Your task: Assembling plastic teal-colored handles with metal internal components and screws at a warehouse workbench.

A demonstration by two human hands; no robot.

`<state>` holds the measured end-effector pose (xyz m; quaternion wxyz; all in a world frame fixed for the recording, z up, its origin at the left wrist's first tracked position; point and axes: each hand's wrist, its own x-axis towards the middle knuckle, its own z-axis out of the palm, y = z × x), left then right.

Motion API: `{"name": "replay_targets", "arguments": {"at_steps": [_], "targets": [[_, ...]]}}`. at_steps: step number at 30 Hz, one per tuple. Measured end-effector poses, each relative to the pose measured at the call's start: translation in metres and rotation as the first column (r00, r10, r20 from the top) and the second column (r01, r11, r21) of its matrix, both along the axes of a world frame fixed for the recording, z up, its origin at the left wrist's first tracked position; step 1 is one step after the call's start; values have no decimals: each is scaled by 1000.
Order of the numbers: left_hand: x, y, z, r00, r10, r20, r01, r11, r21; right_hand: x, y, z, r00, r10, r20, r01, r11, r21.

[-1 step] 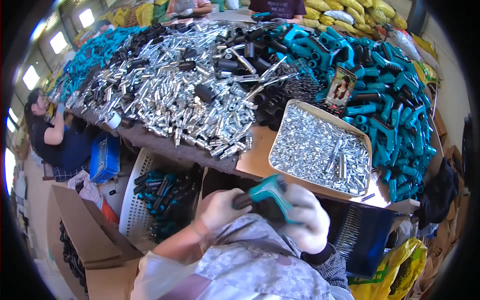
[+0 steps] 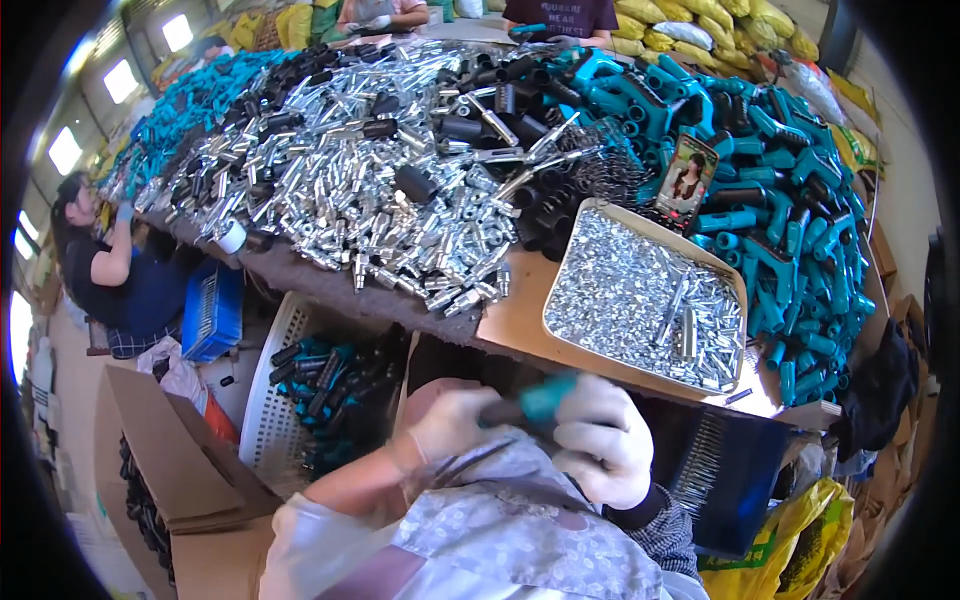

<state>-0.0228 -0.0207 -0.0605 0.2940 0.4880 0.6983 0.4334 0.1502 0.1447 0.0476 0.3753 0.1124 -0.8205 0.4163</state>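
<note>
A teal and black pistol-shaped tool handle (image 2: 535,402) is held in front of my apron, blurred by motion. Its dark end sits in my gloved left hand (image 2: 452,425), whose fingers are closed around it. At the teal end, the white-gloved right hand (image 2: 605,440) has its fingers curled over the plastic and covers much of it. Just beyond the hands stands a tray (image 2: 545,318) of small silvery metal parts. Left of the tray, shiny metal shafts (image 2: 370,220) lie heaped on the table.
Teal handles (image 2: 790,230) pile up at the right, with a phone (image 2: 685,183) propped beside them. A white basket (image 2: 262,420) of teal and black tools stands at lower left, near cardboard flaps (image 2: 165,450). A dark blue bin (image 2: 745,490) is right. Other people sit around the table.
The tool handle has turned, and its teal grip, plainly visible before, is now mostly behind my right fingers. My right hand has closed further over it. The whole view has shifted slightly.
</note>
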Motion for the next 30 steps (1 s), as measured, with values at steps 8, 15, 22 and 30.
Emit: {"name": "replay_targets", "arguments": {"at_steps": [8, 15, 22, 30], "targets": [[-13, -11, 55, 445, -348, -825, 273, 930, -245, -10, 15, -58, 640, -440, 630, 191, 885, 425], [-81, -7, 76, 601, 234, -765, 90, 930, 355, -21, -7, -81, 639, 329, 696, -83, 928, -362], [-242, -94, 30, 265, 879, -397, -790, 434, 433, -9, -12, -73, 632, 335, 699, 64, 876, -478], [-288, -89, 11, 351, 825, -442, -759, 528, 382, -4, -14, -81, 688, 387, 613, 8, 842, -540]]}}
